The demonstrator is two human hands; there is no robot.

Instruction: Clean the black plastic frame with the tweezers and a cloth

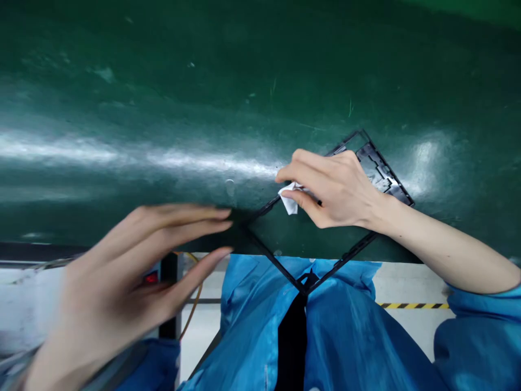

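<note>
A thin black plastic frame (272, 259) lies turned cornerwise on the green bench, its near corner jutting past the edge over my blue smock. Toward the far right it has a panel with cut-outs (376, 168). My right hand (331, 184) is over the frame, pinching a small crumpled white cloth (290, 202) against the frame's left side between thumb and fingers. Left of the frame, my left hand (150, 260) is in the air, slightly blurred, with fingers stretched and thumb apart. Nothing shows between its fingers, and a small gap separates the fingertips from the frame's left corner.
The green bench top (183, 98) is scuffed and reflects bright light. Its near edge runs just in front of my body. Below on the left are a yellow-orange cable (197, 301) and a small red light. Black-and-yellow striped tape (415, 306) marks the floor at right.
</note>
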